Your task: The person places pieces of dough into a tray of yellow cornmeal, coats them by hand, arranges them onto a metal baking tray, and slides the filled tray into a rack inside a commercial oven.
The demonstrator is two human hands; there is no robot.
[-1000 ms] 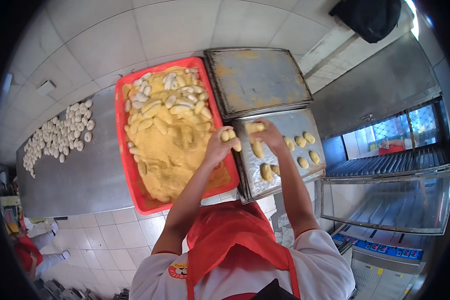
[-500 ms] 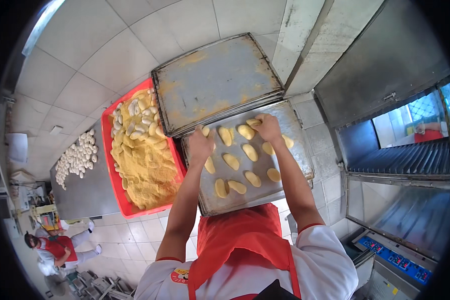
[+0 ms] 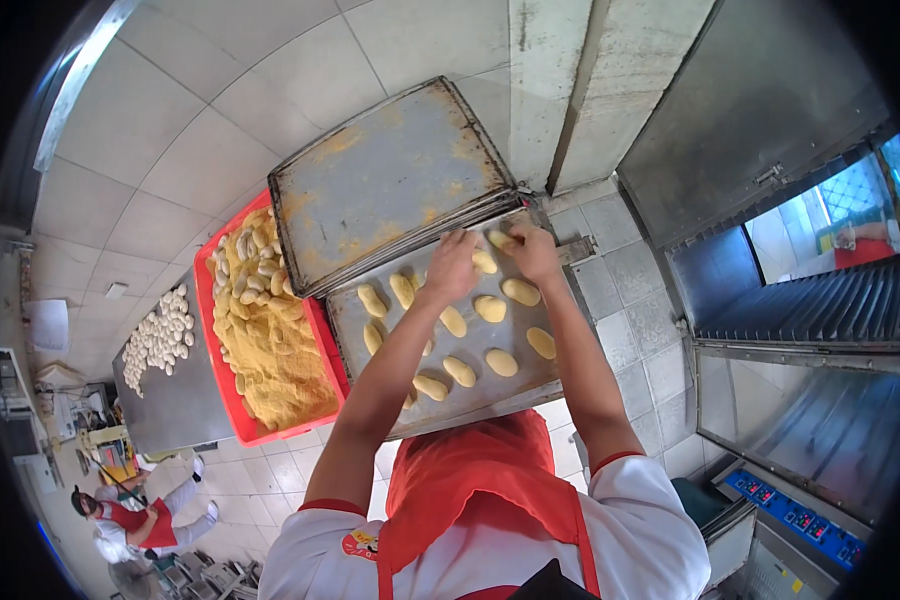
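Both my hands are over the far part of a metal baking tray (image 3: 482,397) that carries several oval, crumb-coated dough pieces (image 3: 490,308). My right hand (image 3: 536,254) pinches one dough piece (image 3: 499,240) near the tray's far right corner. To its left is my left hand (image 3: 453,266), fingers drawn together; whatever they hold is hidden behind them. One dough piece (image 3: 484,262) lies between the two hands, close to the left fingers. My left forearm covers part of the tray and some pieces on it.
A stack of worn baking trays (image 3: 390,185) overlaps the tray's far edge. A red bin (image 3: 335,350) of yellow crumbs and dough pieces stands left; beyond it, white dough pieces (image 3: 160,335) lie on a metal table (image 3: 185,400). Metal oven-like equipment (image 3: 795,400) is right. A person (image 3: 135,520) stands far left.
Both hands are closer together, the left having moved right across the tray. The right hand still pinches a dough piece. The view has shifted, and the tray sits further left in it.
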